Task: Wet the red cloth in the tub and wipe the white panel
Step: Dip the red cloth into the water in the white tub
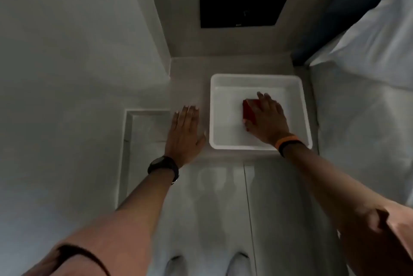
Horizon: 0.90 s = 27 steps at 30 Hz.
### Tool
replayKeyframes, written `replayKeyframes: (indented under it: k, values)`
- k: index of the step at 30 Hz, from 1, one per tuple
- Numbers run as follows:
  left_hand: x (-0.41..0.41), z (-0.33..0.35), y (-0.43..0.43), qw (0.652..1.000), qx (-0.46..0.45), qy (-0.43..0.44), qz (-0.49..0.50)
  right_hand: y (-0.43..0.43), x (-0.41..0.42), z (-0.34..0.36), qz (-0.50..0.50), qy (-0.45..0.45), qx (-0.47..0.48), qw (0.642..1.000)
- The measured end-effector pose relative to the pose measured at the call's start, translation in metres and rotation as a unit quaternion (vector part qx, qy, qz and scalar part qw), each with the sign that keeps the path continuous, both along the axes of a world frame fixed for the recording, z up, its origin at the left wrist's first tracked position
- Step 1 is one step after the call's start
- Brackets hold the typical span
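Note:
A white rectangular tub (214, 108) stands on a pale countertop. Inside it lies the folded red cloth (248, 111), with my right hand (267, 117) pressed flat on top of it and covering most of it. Only the cloth's left part shows. My left hand (185, 132) rests flat on the counter just left of the tub, fingers together and extended, holding nothing. White cabinet door panels (207, 197) run down below the counter's front edge. Whether there is water in the tub I cannot make out.
A dark rectangular plate (242, 10) is set in the back wall above the counter. A recessed niche (145, 128) opens at the left. A bed with pale bedding (368, 74) lies at the right. My shoes (239, 264) show at the bottom.

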<state>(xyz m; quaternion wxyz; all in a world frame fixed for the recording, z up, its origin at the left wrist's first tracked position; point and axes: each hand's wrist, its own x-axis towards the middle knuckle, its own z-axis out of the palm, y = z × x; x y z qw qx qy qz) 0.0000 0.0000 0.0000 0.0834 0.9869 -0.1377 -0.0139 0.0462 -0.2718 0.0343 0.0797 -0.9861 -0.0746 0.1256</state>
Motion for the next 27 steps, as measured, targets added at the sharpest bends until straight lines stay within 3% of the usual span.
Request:
replayKeyframes:
  k: [5, 14, 27]
  values:
    - [0.008, -0.027, -0.001, 0.999, 0.021, 0.047, 0.011, -0.001, 0.009, -0.026, -0.004, 0.033, -0.021, 0.999]
    - [0.005, -0.045, 0.001, 0.999, 0.007, 0.042, 0.013, 0.005, 0.009, -0.04, -0.038, -0.065, 0.005, 0.997]
    - [-0.022, 0.008, 0.014, 0.999, 0.021, 0.036, 0.018, 0.03, -0.025, 0.03, 0.011, -0.157, 0.055, 0.986]
